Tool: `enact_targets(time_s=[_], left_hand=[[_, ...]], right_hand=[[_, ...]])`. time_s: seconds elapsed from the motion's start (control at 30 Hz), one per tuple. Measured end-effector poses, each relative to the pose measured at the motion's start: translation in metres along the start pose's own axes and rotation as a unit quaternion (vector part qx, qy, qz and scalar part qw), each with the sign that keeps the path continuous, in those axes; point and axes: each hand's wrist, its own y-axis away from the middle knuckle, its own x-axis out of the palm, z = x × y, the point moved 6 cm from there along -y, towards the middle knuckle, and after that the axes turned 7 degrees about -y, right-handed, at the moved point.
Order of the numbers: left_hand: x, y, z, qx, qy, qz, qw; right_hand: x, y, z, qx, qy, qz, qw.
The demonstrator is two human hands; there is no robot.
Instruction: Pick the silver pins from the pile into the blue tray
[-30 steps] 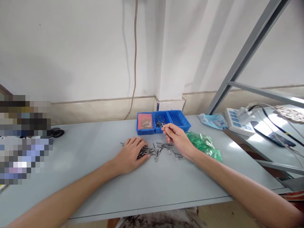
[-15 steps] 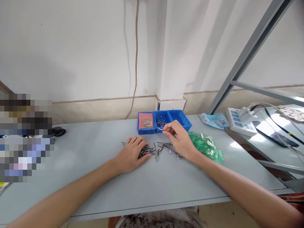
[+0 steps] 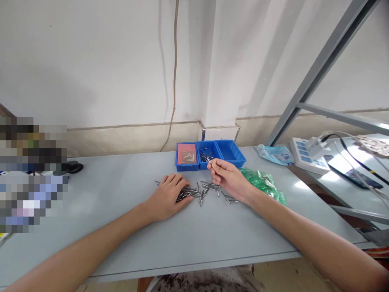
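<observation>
My left hand rests on a pile of small metal pins, its fingers spread over them and hiding part of the pile. More loose metal pins lie scattered on the table between my hands. In front of the blue bins, my right hand pinches one metal pin between thumb and fingertips, raised above the table. The middle blue bin behind it contains several similar pins. The left blue bin holds a pink card with a clear bag of small parts on it.
A third blue bin adjoins on the right. Green plastic bags lie beside my right forearm. Farther right are a blue-white packet, a white power strip and a metal frame post. Black rings sit at far left.
My right hand has turned and shifted slightly, its fingers curling in, and the pinched pin now tilts up toward the middle bin. My left hand stays on the pile.
</observation>
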Motion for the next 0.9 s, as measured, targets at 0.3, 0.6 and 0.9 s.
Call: enact_targets(time_s=[0.3, 0.6, 0.9], left_hand=[[0.000, 0.000, 0.000, -0.001, 0.002, -0.003, 1.000], [0.001, 0.001, 0.001, -0.001, 0.003, -0.003, 1.000], [-0.001, 0.000, -0.001, 0.001, 0.000, -0.007, 1.000]], right_hand=[[-0.001, -0.001, 0.003, 0.007, 0.016, -0.004, 1.000], [0.003, 0.001, 0.008, -0.043, 0.154, -0.027, 0.987], [0.000, 0.008, 0.028, -0.223, 0.372, -0.093, 0.896]])
